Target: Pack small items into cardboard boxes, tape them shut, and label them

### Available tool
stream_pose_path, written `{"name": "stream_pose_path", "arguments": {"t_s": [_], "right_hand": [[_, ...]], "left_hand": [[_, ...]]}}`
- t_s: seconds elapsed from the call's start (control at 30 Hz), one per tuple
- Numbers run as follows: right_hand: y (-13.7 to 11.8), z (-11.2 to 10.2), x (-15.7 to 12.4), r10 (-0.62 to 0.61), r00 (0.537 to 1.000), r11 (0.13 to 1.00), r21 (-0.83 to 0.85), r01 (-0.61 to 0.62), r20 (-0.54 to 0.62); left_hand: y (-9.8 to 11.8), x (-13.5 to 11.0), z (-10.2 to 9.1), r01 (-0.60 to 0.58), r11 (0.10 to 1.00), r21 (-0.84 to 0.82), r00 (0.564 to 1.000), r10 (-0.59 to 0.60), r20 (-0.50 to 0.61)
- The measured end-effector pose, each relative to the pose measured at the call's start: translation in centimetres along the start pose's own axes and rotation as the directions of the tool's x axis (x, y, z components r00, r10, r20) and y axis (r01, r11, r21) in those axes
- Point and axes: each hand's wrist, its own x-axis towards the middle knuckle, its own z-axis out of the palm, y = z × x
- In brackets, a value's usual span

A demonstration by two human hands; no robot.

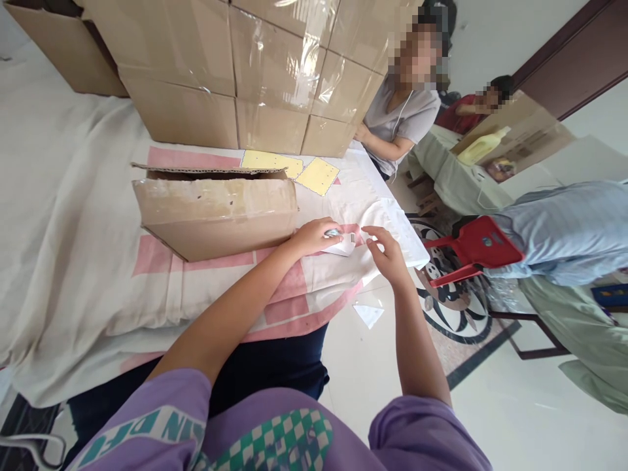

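My left hand rests on the cloth-covered table, its fingers curled round a small grey item and the edge of a small white packet. My right hand hovers just right of the packet, fingers bent in a pinch near its corner. An open cardboard box lies on its side right behind my left hand. A white plastic bag lies beyond my right hand at the table's edge.
Stacked taped cartons fill the far side of the table, with two yellow sheets before them. A person in grey sits beyond the table. Another person in blue bends at the right near a red plastic stool. A clear wrapper lies on the floor.
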Motion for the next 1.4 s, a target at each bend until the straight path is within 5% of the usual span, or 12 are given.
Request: {"name": "stream_pose_path", "arguments": {"t_s": [0.17, 0.43, 0.77, 0.9, 1.03, 1.4], "right_hand": [[1.1, 2.0, -0.7, -0.107, 0.994, 0.978, -0.183, 0.104, -0.003], [3.1, 4.6, -1.5, -0.051, 0.984, 0.958, -0.288, 0.0, -0.17], [3.7, 5.9, -4.2, 0.003, 0.971, 0.987, -0.155, -0.042, -0.24], [2.6, 6.5, -4.8, 0.103, 0.962, 0.988, -0.087, -0.128, -0.252], [0.7, 6.4, -3.8, 0.086, 0.941, 0.996, 0.005, -0.089, -0.329], [-2.9, 8.3, -4.1, 0.083, 0.942, 0.988, -0.095, -0.12, -0.324]], "left_hand": [[0.3, 0.0, 0.0, 0.008, 1.0, 0.0, 1.0, -0.008, -0.005], [0.4, -0.1, -0.1, 0.025, 1.0, 0.011, 1.0, -0.025, 0.007], [0.7, -0.1, 0.0, 0.054, 0.998, 0.035, 0.999, -0.054, -0.002], [0.7, -0.1, -0.1, 0.052, 0.999, 0.011, 0.999, -0.052, 0.003], [0.6, -0.1, -0.1, 0.025, 1.0, 0.009, 1.0, -0.025, 0.01], [0.3, 0.1, 0.1, 0.053, 0.998, 0.034, 0.999, -0.053, 0.011]]}}
